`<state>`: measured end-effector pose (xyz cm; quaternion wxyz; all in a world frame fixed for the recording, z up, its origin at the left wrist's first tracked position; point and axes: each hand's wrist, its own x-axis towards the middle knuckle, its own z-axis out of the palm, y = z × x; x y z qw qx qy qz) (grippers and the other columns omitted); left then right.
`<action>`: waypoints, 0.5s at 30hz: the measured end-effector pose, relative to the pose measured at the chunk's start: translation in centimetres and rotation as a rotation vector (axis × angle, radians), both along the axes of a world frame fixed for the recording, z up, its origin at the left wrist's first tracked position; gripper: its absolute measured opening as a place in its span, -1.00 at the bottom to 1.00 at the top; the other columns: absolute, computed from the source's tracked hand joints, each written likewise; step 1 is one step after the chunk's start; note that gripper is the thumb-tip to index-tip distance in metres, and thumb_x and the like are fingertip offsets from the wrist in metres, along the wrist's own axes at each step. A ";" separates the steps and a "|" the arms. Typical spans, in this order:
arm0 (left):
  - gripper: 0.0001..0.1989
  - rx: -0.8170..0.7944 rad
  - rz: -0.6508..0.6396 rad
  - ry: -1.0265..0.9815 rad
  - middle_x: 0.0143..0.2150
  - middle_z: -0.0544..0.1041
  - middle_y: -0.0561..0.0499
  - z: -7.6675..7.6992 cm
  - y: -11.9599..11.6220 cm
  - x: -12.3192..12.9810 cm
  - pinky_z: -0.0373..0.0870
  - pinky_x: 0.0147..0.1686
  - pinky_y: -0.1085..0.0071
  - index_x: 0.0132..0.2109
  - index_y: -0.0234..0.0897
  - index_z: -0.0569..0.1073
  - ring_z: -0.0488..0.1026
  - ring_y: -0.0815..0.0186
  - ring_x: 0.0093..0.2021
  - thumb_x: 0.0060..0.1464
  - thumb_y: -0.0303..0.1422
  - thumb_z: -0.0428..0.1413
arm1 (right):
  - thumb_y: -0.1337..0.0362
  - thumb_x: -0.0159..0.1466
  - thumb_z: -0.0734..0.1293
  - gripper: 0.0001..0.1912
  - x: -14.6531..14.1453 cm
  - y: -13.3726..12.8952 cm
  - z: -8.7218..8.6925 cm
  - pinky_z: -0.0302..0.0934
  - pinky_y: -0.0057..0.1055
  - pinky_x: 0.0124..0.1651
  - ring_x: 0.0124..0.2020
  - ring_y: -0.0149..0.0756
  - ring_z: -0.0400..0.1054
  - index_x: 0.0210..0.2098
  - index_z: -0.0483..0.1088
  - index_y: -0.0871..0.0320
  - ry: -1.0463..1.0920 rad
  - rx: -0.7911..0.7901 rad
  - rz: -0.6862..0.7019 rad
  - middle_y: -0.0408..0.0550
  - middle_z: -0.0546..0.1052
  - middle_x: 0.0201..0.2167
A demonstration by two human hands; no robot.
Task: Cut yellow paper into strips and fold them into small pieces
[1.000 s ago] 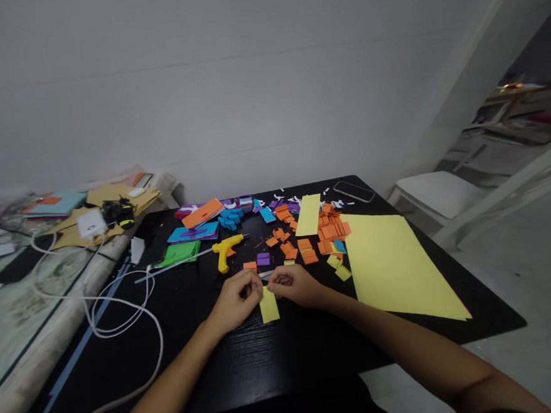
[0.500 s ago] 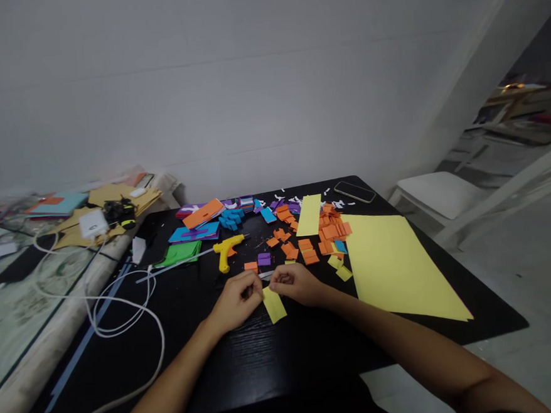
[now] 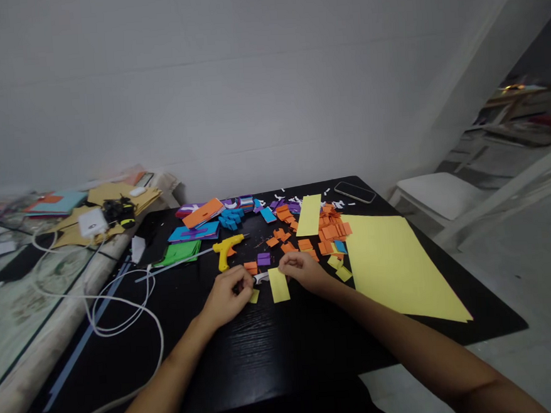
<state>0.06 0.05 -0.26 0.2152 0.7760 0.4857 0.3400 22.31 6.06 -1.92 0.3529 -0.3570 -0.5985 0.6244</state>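
Observation:
Near the front middle of the black table, my left hand (image 3: 230, 292) pinches a small yellow paper piece (image 3: 254, 296) that shows below its fingertips. My right hand (image 3: 303, 269) is closed on the upper right corner of a larger yellow paper strip (image 3: 279, 285). A gap separates the two papers. Between the hands, just beyond them, lies a pair of scissors (image 3: 260, 277), partly hidden. An orange piece (image 3: 251, 268) and a purple piece (image 3: 263, 259) rest behind the scissors.
A yellow glue gun (image 3: 224, 251) lies beyond my left hand. Orange folded pieces (image 3: 332, 227), large yellow sheets (image 3: 400, 267) and a phone (image 3: 354, 191) are on the right. A white cable (image 3: 160, 340) loops across the left side.
My hands have moved apart. The yellow paper between them is now two pieces, a small one at my left hand and the larger strip at my right.

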 end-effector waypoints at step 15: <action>-0.80 -0.019 -0.055 -0.026 -0.29 0.46 0.02 -0.1 -0.6 1.1 0.40 -0.34 0.44 -0.02 -0.22 0.43 0.43 0.34 -0.35 0.21 -0.35 0.07 | 0.03 0.06 0.48 -0.64 -1.0 -0.8 -1.2 0.39 -0.45 -0.52 -0.49 -0.34 0.44 -0.39 0.42 0.22 0.084 -0.127 0.056 -0.12 0.52 -0.50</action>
